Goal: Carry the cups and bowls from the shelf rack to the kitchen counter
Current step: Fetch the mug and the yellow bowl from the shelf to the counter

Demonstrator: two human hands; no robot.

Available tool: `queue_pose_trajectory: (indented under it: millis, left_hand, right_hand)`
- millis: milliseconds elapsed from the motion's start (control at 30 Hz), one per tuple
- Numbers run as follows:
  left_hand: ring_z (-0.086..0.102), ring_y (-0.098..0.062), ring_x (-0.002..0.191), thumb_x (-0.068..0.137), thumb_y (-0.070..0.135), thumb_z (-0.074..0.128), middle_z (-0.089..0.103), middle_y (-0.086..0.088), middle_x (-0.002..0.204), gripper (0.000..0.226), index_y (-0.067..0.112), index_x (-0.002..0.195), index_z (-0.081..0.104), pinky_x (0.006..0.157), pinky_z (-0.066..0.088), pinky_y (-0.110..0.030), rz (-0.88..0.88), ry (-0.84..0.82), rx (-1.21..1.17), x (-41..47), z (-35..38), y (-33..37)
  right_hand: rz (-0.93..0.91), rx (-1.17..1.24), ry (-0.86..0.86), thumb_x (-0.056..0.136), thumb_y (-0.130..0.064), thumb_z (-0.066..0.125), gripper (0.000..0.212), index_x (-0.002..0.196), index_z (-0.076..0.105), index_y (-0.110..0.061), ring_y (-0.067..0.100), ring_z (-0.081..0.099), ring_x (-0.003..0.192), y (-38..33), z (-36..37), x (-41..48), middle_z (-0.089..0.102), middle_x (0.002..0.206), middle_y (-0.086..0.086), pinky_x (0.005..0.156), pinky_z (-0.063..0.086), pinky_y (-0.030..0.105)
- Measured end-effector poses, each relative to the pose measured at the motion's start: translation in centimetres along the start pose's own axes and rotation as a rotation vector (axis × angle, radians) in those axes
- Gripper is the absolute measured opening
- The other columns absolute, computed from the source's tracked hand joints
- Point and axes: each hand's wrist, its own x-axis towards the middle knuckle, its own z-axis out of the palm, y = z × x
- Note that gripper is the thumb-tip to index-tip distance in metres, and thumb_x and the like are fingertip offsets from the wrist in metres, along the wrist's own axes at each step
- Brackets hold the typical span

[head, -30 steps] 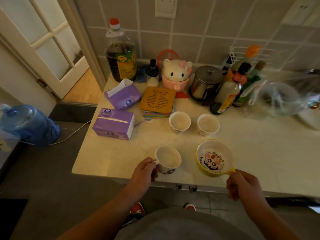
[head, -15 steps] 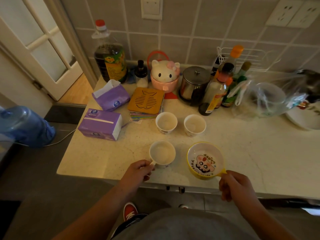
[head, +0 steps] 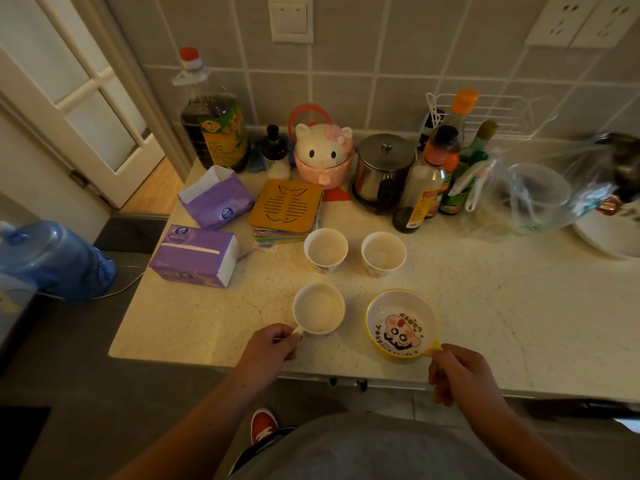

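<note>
A white cup [head: 318,308] stands on the pale kitchen counter [head: 502,317] near its front edge; my left hand [head: 270,351] pinches its handle. To its right sits a yellow-rimmed bowl [head: 401,325] with a cartoon face inside, and my right hand [head: 460,374] grips its small yellow handle. Behind them two more white cups, the left one [head: 325,249] and the right one [head: 383,253], stand side by side, empty. The shelf rack is out of view.
Two purple tissue packs [head: 195,254] lie at the counter's left. A wooden trivet [head: 285,211], a cat-shaped pink pot [head: 323,155], a steel canister [head: 384,169], an oil jug [head: 214,126] and sauce bottles [head: 426,192] line the tiled wall. A plastic bag [head: 530,199] lies right. A blue water jug [head: 52,258] stands on the floor left.
The cup and the bowl came to rest on the counter a little farther from its edge. Both hands still hold the handles. My view shifted slightly.
</note>
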Motion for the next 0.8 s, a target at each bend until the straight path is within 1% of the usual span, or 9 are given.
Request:
queue_pose_trajectory:
  millis: [133, 233, 300, 400, 467, 500, 600, 700, 800]
  left_hand:
    - [0.069, -0.020, 0.088, 0.091, 0.023, 0.064, 0.072, -0.006, 0.090, 0.011, 0.019, 0.086, 0.074, 0.082, 0.058, -0.033, 0.007, -0.013, 0.002, 0.3, 0.1, 0.0]
    - [0.069, -0.017, 0.087, 0.092, 0.026, 0.063, 0.071, -0.004, 0.093, 0.009, 0.022, 0.090, 0.071, 0.073, 0.057, -0.026, 0.013, -0.030, 0.039, 0.4, 0.0, 0.0]
    - [0.068, -0.016, 0.086, 0.092, 0.029, 0.062, 0.069, 0.000, 0.094, 0.006, 0.026, 0.092, 0.068, 0.071, 0.057, -0.027, 0.047, -0.025, 0.078, 0.5, -0.3, -0.1]
    - [0.064, -0.011, 0.089, 0.089, 0.041, 0.061, 0.065, 0.009, 0.095, 0.007, 0.035, 0.092, 0.062, 0.068, 0.050, -0.023, 0.132, 0.065, 0.264, 0.3, -0.7, -0.8]
    - [0.059, -0.008, 0.098, 0.085, 0.050, 0.061, 0.062, 0.015, 0.105, 0.022, 0.036, 0.101, 0.061, 0.074, 0.045, -0.019, 0.249, 0.151, 0.495, 0.0, -1.2, -1.5]
    - [0.056, -0.010, 0.108, 0.083, 0.055, 0.060, 0.060, 0.013, 0.115, 0.036, 0.033, 0.112, 0.059, 0.082, 0.046, -0.022, 0.319, 0.175, 0.632, 0.0, -1.5, -1.9]
    - [0.029, -0.024, 0.142, 0.072, 0.075, 0.052, 0.037, 0.000, 0.153, 0.084, 0.030, 0.141, 0.039, 0.113, 0.031, -0.044, 0.359, 0.147, 0.950, 0.2, -2.3, -3.2]
    - [0.006, -0.027, 0.149, 0.066, 0.089, 0.038, 0.012, -0.003, 0.163, 0.102, 0.033, 0.150, 0.019, 0.117, 0.013, -0.051, 0.292, 0.122, 1.080, 0.4, -2.8, -4.2]
    - [0.006, -0.028, 0.149, 0.066, 0.091, 0.035, 0.011, -0.004, 0.163, 0.103, 0.034, 0.150, 0.018, 0.116, 0.012, -0.051, 0.296, 0.126, 1.113, 0.6, -2.9, -4.6]
  right_hand:
    - [0.001, -0.003, -0.004, 0.093, -0.021, 0.052, 0.034, 0.068, 0.064, -0.001, 0.023, 0.059, 0.045, 0.6, 0.3, 0.7, 0.066, 0.059, 0.011, 0.048, 0.047, 0.033]
    - [0.005, 0.009, -0.020, 0.093, -0.023, 0.052, 0.034, 0.067, 0.065, -0.006, 0.022, 0.060, 0.047, 1.0, 0.6, 1.1, 0.067, 0.060, 0.009, 0.050, 0.049, 0.032]
    - [0.005, 0.021, -0.016, 0.093, -0.025, 0.052, 0.035, 0.064, 0.065, -0.009, 0.021, 0.060, 0.047, 1.3, 0.8, 1.5, 0.067, 0.060, 0.008, 0.049, 0.049, 0.030]
    - [0.003, 0.038, -0.008, 0.092, -0.026, 0.052, 0.036, 0.062, 0.065, -0.011, 0.020, 0.061, 0.046, 1.5, 1.3, 1.9, 0.067, 0.060, 0.008, 0.047, 0.049, 0.028]
    - [-0.001, 0.043, -0.013, 0.091, -0.026, 0.051, 0.035, 0.062, 0.065, -0.012, 0.020, 0.061, 0.045, 1.6, 1.5, 2.2, 0.067, 0.060, 0.008, 0.047, 0.049, 0.028]
    - [-0.003, 0.046, -0.017, 0.091, -0.026, 0.051, 0.035, 0.062, 0.065, -0.012, 0.020, 0.061, 0.045, 1.7, 1.6, 2.3, 0.067, 0.061, 0.009, 0.047, 0.049, 0.028]
    - [-0.014, 0.054, -0.033, 0.091, -0.025, 0.052, 0.034, 0.062, 0.065, -0.012, 0.019, 0.061, 0.046, 1.7, 1.8, 2.7, 0.067, 0.060, 0.009, 0.048, 0.049, 0.029]
    - [-0.033, 0.067, -0.052, 0.090, -0.022, 0.051, 0.033, 0.062, 0.064, -0.013, 0.017, 0.060, 0.046, 1.6, 1.9, 3.0, 0.064, 0.053, 0.003, 0.045, 0.048, 0.027]
    - [-0.046, 0.091, -0.079, 0.090, -0.021, 0.051, 0.032, 0.062, 0.065, -0.013, 0.016, 0.058, 0.044, 1.5, 2.0, 3.2, 0.061, 0.051, 0.000, 0.044, 0.046, 0.026]
